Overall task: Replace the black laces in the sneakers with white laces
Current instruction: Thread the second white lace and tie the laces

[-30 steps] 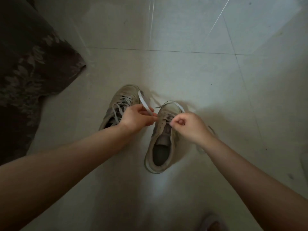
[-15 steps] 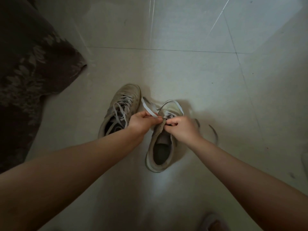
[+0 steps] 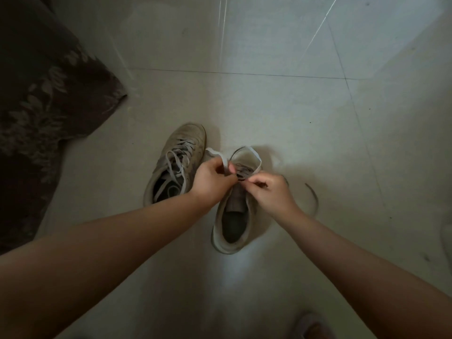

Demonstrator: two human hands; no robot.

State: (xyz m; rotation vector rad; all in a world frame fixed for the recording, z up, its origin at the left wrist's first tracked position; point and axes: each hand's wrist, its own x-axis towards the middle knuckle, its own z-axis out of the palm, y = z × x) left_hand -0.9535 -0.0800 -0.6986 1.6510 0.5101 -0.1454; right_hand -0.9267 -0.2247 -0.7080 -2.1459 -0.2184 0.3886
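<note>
We saw two sneakers side by side on the tiled floor [image 3: 281, 106], toes pointing away from the person; the left sneaker [image 3: 176, 162] already carried pale laces, loosely crossed over its tongue and trailing into its opening; the right sneaker [image 3: 234, 211] stood just beside it, heel nearest the camera, its opening dark and unobstructed; both hands met over its eyelets and hid most of the lacing there. The left hand [image 3: 211, 178] had its grip clenched around one end of the white lace [image 3: 254, 155], fingers curled and the strip rising out past the knuckles; the right hand [image 3: 270, 189] pinched the lace between thumb and fingertips close to the tongue; the lace ran in a loop round the toe of the right sneaker between the two hands. A dark lace [image 3: 314, 196] lay curved on the floor just right of the right wrist, apart from the shoe. At the left edge a dark cloth with a leaf pattern [image 3: 49, 99] spread over the floor, well apart from the sneakers; a blurred brownish object [image 3: 310, 326] sat at the bottom edge, and we could not tell what it was; both forearms crossed the lower frame and covered much of the near floor.
</note>
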